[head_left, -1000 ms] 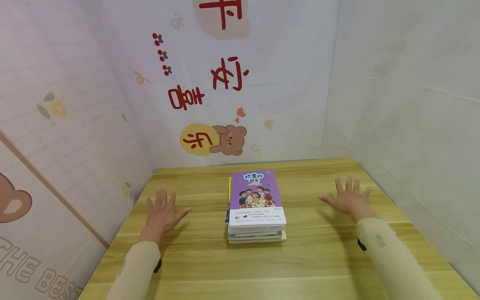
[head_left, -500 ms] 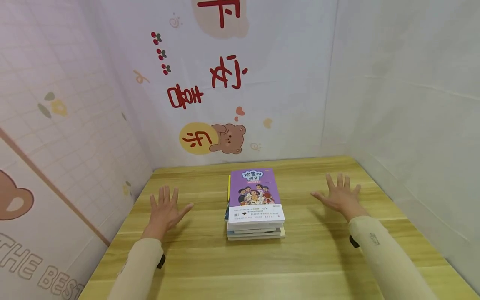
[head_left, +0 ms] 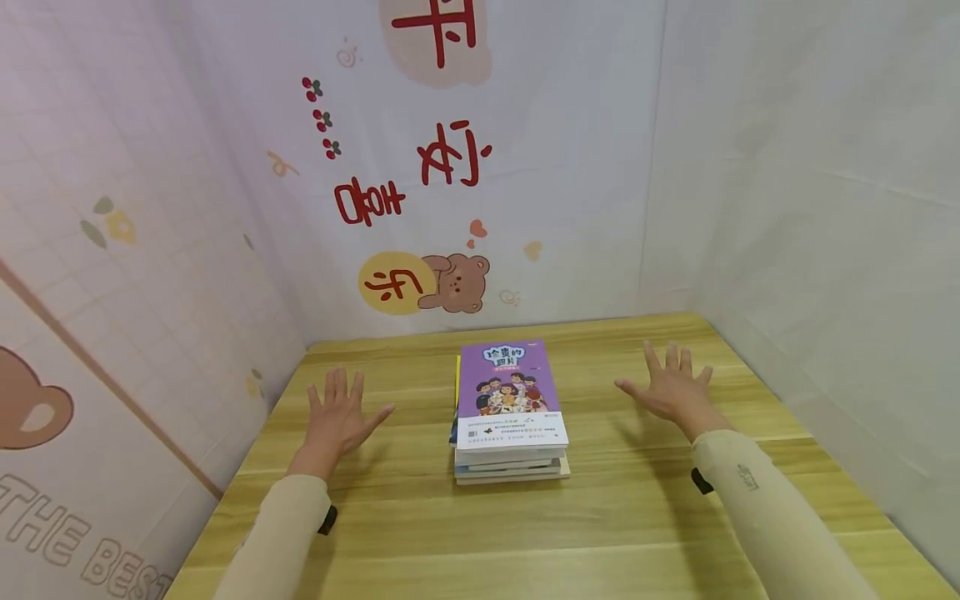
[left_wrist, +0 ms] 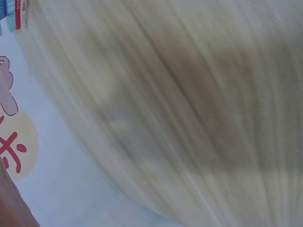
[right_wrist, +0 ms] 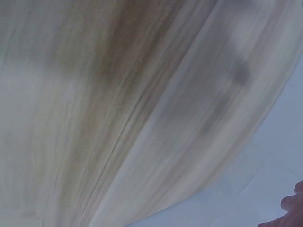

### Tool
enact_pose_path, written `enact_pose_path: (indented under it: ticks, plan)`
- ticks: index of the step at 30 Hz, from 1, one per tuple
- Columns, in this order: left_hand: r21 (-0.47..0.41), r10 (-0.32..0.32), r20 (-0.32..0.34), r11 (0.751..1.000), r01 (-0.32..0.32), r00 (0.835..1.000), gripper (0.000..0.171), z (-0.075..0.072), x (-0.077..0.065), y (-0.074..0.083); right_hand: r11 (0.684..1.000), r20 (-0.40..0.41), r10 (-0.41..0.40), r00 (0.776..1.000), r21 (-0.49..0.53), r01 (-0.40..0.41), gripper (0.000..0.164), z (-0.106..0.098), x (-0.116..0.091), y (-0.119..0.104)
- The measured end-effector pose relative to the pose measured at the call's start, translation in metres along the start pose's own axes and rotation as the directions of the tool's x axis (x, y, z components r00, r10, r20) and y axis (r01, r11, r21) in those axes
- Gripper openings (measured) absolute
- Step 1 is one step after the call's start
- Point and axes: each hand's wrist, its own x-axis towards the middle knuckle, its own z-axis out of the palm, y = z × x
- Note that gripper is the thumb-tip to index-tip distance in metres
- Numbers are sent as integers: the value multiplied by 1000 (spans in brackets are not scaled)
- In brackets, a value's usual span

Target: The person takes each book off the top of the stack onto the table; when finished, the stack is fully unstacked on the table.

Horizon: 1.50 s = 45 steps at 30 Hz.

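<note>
A stack of several books stands mid-table, topped by a purple book [head_left: 506, 392] with cartoon children and a white lower band. A yellow edge [head_left: 458, 383] shows at the stack's left side. My left hand [head_left: 336, 425], fingers spread, is held over the table to the left of the stack, apart from it. To the right, my right hand [head_left: 675, 393] is likewise spread and holds nothing. The left wrist view catches a bit of the left hand [left_wrist: 14, 205] and a corner of the stack; the right wrist view shows only some fingertips [right_wrist: 289, 208].
The wood-grain table [head_left: 510, 533] meets a white printed cloth wall [head_left: 577, 183] at the back. More cloth walls rise at its left [head_left: 150, 275] and right [head_left: 825, 250] edges. A bear picture [head_left: 459, 283] is printed on the back wall.
Both hands have drifted slightly inward toward the stack, the right one more clearly. Their fingers stay spread. The books have stayed in place; the head view has shifted a little.
</note>
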Motion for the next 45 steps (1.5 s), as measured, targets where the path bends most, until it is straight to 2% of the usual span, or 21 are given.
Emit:
enact_pose_path:
  ticks: [6, 11, 22, 32, 39, 45]
  plan:
    - [-20, -6, 20, 1000, 7, 1000, 97, -5, 3, 6, 1000, 0, -2, 1000, 11, 2, 104, -7, 0, -8]
    - [-37, -5, 6, 999, 5, 1000, 97, -10, 6, 11, 999, -6, -6, 1000, 33, 7, 104, -11, 2, -16]
    - [-142, -32, 43, 989, 38, 999, 99, -22, 6, 25, 992, 22, -23, 999, 126, 20, 101, -17, -1, -43]
    - [-256, -18, 71, 966, 36, 997, 103, -26, 7, 48, 983, 10, -55, 998, 173, 53, 95, -16, -6, -66]
    - [-293, 2, 75, 956, 20, 997, 103, -25, 10, 69, 973, 10, -74, 997, 220, 70, 96, -10, -9, -81]
    - [-357, -3, 93, 933, 36, 996, 101, -24, 11, 84, 965, 20, -72, 997, 255, 65, 97, -6, -13, -88]
